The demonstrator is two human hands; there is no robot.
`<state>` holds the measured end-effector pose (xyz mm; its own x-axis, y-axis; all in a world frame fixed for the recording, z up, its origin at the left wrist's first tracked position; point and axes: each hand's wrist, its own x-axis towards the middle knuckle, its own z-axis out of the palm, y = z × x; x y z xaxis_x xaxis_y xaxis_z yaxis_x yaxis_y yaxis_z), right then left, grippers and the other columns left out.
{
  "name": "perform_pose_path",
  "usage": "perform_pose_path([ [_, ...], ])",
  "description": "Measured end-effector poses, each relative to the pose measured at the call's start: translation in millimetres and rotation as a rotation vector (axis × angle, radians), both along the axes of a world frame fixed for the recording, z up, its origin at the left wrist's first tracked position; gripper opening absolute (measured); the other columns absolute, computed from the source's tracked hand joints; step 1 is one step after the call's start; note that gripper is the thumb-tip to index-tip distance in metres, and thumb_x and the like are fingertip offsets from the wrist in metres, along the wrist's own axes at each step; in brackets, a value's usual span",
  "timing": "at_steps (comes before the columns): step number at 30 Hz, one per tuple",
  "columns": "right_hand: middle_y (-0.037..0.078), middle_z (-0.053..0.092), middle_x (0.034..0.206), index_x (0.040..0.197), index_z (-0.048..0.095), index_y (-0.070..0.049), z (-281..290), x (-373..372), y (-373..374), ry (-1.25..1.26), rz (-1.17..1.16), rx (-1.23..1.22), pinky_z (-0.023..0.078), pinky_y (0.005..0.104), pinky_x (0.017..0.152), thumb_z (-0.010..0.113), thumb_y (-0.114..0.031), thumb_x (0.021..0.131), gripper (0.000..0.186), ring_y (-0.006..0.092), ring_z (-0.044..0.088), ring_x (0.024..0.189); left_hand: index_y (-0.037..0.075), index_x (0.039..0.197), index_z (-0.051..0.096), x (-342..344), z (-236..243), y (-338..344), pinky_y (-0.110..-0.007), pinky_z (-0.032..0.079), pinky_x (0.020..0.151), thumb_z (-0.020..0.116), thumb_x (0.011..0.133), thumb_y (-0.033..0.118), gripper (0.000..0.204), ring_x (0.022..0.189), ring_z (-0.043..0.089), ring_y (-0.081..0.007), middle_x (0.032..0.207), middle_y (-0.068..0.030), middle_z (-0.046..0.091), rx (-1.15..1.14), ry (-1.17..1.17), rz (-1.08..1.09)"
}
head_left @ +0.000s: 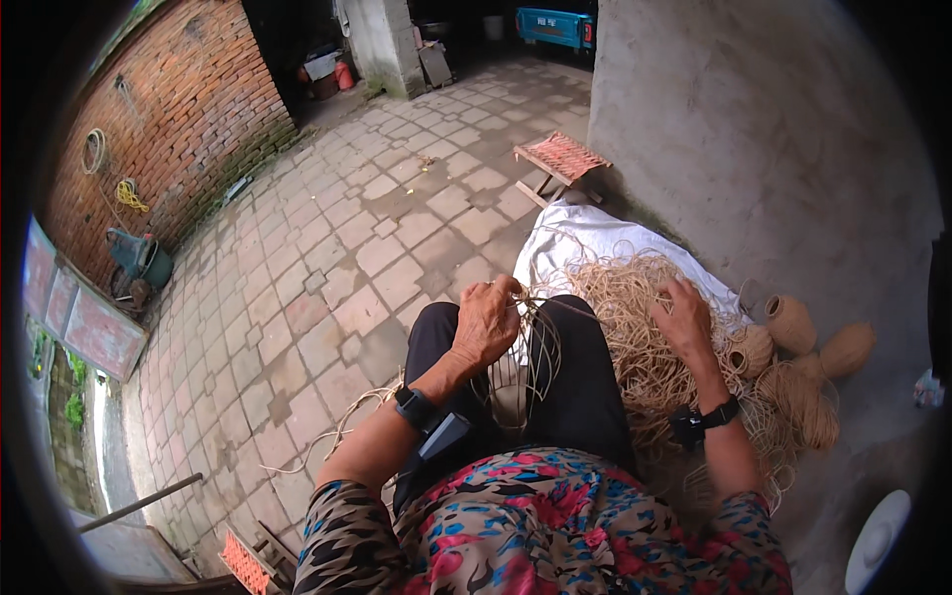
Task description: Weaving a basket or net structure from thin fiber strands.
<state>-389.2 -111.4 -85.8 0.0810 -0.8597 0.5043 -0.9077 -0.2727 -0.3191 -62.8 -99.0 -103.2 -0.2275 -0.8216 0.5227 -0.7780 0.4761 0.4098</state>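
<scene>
Over my lap, my left hand [488,322] is closed on a bundle of tan twine [543,349], whose loops hang between my knees. A strand runs from it toward the right. My right hand [684,315] is held above the right part of a large tangled heap of twine [620,302], its fingers curled together. Whatever thin strand may be between those fingers cannot be made out against the heap. The heap lies on a white sheet [555,233] to the right of my legs. More loose twine [347,421] trails on the left, by my left forearm.
Several wound twine balls [790,324] lie right of the heap, near the grey wall [764,129]. A low folding stool [560,159] stands beyond the sheet. Another orange-webbed stool [246,563] is at the lower left. Paving [337,268] stretches to a brick wall [188,89].
</scene>
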Motion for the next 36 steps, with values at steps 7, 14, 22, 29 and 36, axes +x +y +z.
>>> perform_pose_path([
  [7,0.013,0.062,0.089,0.099,0.063,-0.004,14.2,91.3,-2.9,-0.460,0.439,0.276,0.051,0.0334,0.070,0.065,-0.011,0.081,0.020,0.0259,0.063,0.078,0.006,0.119,0.038,22.6,17.9,4.4,-0.030,0.051,0.076,0.055,0.076,0.002,0.047,0.083,0.062,-0.0217,0.090,-0.0101,0.059,0.682,0.953,-0.340],
  [14,0.013,0.056,0.090,0.093,0.063,-0.003,20.7,160.4,-14.7,-0.285,0.793,0.003,0.050,0.0393,0.072,0.058,-0.002,0.079,0.015,0.0298,0.059,0.087,0.004,0.120,0.038,32.6,11.2,2.0,-0.033,0.052,0.079,0.044,0.079,0.000,0.042,0.087,0.064,-0.0232,0.097,-0.0131,0.062,0.717,1.060,-0.364],
  [22,0.012,0.051,0.086,0.077,0.052,-0.004,29.9,140.9,5.0,-0.021,0.824,0.016,0.049,0.0423,0.071,0.059,-0.006,0.073,0.008,0.0316,0.056,0.084,0.002,0.099,0.059,29.5,15.3,-3.2,-0.032,0.050,0.076,0.055,0.094,0.028,0.027,0.085,0.062,-0.0195,0.088,-0.0095,0.062,0.512,0.274,-0.317],
  [29,0.012,0.051,0.083,0.088,0.049,-0.005,28.9,144.8,-13.3,-0.186,0.861,0.166,0.049,0.0412,0.064,0.056,-0.003,0.074,0.016,0.0326,0.060,0.075,0.002,0.090,0.059,23.4,18.0,-1.5,-0.030,0.046,0.072,0.053,0.093,0.024,0.024,0.077,0.057,-0.0150,0.082,-0.0063,0.059,0.546,0.338,-0.285],
  [36,0.012,0.056,0.079,0.093,0.051,-0.006,57.9,165.8,-44.7,0.038,0.424,-0.407,0.051,0.0387,0.058,0.058,-0.003,0.081,0.014,0.0286,0.063,0.069,-0.001,0.091,0.059,29.9,13.1,-0.1,-0.031,0.049,0.071,0.052,0.093,0.025,0.027,0.077,0.059,-0.0160,0.081,-0.0079,0.058,0.601,0.541,-0.316],
])
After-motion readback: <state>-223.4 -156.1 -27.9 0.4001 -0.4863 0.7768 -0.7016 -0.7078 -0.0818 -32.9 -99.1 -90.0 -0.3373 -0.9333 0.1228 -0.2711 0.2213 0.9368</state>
